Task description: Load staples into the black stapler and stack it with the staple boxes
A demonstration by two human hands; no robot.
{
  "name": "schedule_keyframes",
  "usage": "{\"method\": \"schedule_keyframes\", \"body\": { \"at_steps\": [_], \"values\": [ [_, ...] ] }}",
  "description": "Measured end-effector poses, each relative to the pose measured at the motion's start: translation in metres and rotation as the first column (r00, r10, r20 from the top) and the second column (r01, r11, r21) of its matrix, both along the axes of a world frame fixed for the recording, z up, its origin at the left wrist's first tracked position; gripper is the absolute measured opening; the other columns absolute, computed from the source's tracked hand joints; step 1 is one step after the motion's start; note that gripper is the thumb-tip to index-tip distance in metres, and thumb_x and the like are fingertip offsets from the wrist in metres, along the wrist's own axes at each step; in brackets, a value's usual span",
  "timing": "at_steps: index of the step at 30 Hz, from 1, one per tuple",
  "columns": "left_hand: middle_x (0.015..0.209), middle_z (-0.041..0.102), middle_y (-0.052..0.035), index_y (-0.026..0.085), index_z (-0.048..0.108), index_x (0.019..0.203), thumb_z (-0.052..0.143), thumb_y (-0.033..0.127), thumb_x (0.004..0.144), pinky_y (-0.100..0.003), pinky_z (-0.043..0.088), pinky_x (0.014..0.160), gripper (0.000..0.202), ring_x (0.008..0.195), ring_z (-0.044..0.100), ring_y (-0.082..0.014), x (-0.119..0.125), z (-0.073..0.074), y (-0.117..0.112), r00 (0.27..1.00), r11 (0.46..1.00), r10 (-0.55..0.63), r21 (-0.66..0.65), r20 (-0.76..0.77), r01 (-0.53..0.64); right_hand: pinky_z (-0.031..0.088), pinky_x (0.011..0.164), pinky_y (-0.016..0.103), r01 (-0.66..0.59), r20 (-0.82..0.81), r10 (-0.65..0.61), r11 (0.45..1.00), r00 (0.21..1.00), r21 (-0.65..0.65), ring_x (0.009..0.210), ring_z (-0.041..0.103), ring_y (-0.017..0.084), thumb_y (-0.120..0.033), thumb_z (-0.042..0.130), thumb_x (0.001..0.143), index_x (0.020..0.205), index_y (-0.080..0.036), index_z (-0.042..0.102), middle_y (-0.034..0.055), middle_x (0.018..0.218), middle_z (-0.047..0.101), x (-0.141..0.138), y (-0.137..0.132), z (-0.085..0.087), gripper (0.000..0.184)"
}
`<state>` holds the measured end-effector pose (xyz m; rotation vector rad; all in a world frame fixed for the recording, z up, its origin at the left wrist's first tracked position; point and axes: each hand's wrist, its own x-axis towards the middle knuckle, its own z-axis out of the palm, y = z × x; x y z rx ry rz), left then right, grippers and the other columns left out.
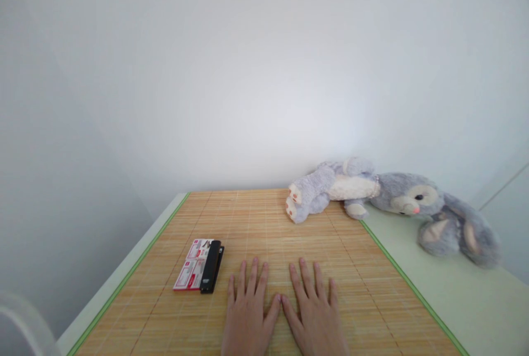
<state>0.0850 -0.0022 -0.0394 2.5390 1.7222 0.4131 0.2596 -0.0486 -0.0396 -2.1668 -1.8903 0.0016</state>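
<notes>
My left hand point(247, 312) lies flat, palm down, on a bamboo mat point(256, 218), fingers stretched out and holding nothing. My right hand point(314, 312) lies flat beside it in the same way, and the two thumbs touch at the tips. Just left of my left hand sits a black stapler point(211, 266), resting on the right edge of a red and white printed card point(191, 271). Neither hand touches the stapler or the card.
A grey and cream plush rabbit point(392, 201) lies on its side at the back right, partly on the mat and partly on the pale green table point(454, 284). A white wall stands close behind. A blurred translucent object point(22, 317) shows at the bottom left.
</notes>
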Motion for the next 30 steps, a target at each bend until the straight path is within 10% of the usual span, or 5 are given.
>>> {"method": "schedule_keyframes", "body": {
  "at_steps": [18, 30],
  "values": [
    [0.171, 0.018, 0.0014, 0.035, 0.025, 0.161, 0.039, 0.056, 0.101, -0.065, 0.016, 0.125, 0.065, 0.158, 0.012, -0.0347, 0.001, 0.001, -0.001, 1.000, 1.000, -0.007, -0.001, 0.007, 0.007, 0.022, 0.124, 0.063, -0.092, -0.080, 0.093, 0.995, 0.992, 0.028, 0.158, 0.018, 0.031, -0.054, 0.032, 0.105, 0.163, -0.033, 0.003, 0.0009, 0.171, 0.015, 0.001, -0.004, 0.006, 0.069],
    [0.171, 0.018, 0.0009, 0.035, 0.023, 0.162, 0.035, 0.054, 0.103, -0.064, 0.017, 0.125, 0.063, 0.158, 0.013, -0.0335, 0.001, 0.007, -0.003, 1.000, 1.000, -0.011, 0.005, 0.002, 0.011, 0.026, 0.129, 0.047, -0.054, -0.432, 0.115, 0.987, 0.895, 0.151, 0.158, 0.014, 0.015, 0.003, 0.026, 0.076, 0.160, -0.030, -0.018, -0.0015, 0.173, 0.007, 0.011, -0.009, -0.003, 0.100]
  ]
}}
